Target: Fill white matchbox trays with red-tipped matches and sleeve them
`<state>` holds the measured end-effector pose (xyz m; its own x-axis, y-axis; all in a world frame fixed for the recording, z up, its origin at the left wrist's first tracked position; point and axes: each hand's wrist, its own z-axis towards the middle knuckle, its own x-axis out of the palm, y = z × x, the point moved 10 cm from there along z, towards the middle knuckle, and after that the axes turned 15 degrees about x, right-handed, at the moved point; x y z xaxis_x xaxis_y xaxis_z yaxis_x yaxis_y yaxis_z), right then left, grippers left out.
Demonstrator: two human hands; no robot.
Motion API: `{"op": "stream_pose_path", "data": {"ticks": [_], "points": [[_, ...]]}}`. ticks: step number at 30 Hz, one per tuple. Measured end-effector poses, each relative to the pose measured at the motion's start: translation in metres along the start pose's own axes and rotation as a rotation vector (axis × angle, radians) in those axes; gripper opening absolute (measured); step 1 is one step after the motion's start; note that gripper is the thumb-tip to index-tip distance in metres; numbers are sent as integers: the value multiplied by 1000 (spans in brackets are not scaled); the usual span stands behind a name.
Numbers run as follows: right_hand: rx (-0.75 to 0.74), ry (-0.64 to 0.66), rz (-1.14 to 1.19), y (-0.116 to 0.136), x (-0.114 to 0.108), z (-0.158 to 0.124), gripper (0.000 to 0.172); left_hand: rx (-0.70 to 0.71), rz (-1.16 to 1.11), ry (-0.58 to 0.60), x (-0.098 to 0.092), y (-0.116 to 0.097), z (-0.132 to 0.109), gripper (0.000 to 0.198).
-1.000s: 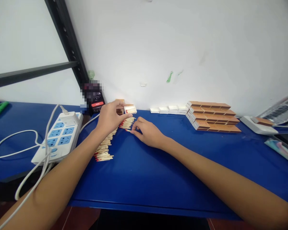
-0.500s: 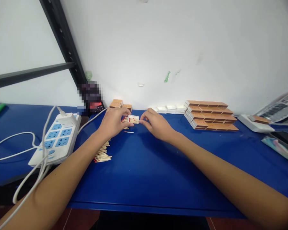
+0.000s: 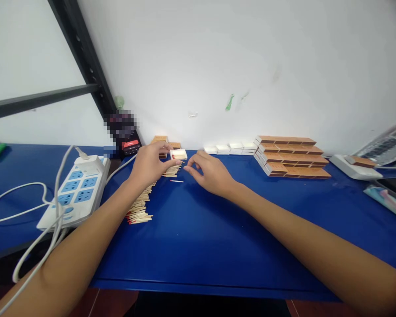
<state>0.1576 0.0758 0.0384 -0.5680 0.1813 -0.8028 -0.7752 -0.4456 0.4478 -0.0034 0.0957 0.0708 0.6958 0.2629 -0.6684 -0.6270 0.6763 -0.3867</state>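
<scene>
Right now the left hand (image 3: 150, 165) has its grip clamped on a small match tray (image 3: 178, 154), held just above the blue surface (image 3: 201, 246) near the wall, with red match heads showing inside it. The right hand (image 3: 209, 175) hovers just beside the tray, thumb and forefinger drawn close. I cannot tell whether that grip is pinching a match or is empty.

A heap of matches (image 3: 141, 207) trails under the left forearm, and one loose match (image 3: 177, 181) lies apart, between the two hands.

As I judge it, the tray is held lightly by its edges, so a tilt of the wrist could spill its matches back onto the heap. The left forearm passes low over the heap and could sweep sticks toward the front edge. The power strip (image 3: 74, 191) and its cables lie close on the left, where stray matches could lodge.

How full the tray is cannot be made out, and the left palm hides part of the heap. A dark object against the wall is blurred out. The stack of brown sleeves (image 3: 292, 158) and the row of white trays (image 3: 231, 148) sit well to the right, too small to count.
</scene>
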Motion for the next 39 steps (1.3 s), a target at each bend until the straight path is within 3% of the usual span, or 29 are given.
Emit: {"op": "stream_pose_path", "data": {"ticks": [6, 16, 23, 27, 31, 34, 39], "points": [[32, 284, -9, 8, 42, -8, 8, -63, 25, -111, -16, 5, 0, 32], [55, 188, -35, 17, 53, -2, 10, -41, 57, -100, -16, 2, 0, 34], [70, 221, -102, 15, 58, -2, 12, -41, 63, -85, -14, 5, 1, 32], [62, 231, -121, 11, 50, -3, 12, -47, 154, 33, -7, 11, 1, 32], [63, 112, -73, 2, 24, 1, 10, -39, 202, 169, 7, 14, 0, 33], [96, 13, -49, -5, 9, 6, 10, -21, 122, 199, 16, 10, -2, 36], [97, -30, -78, -9, 7, 10, 10, -38, -53, 203, 24, 3, -4, 40]]}}
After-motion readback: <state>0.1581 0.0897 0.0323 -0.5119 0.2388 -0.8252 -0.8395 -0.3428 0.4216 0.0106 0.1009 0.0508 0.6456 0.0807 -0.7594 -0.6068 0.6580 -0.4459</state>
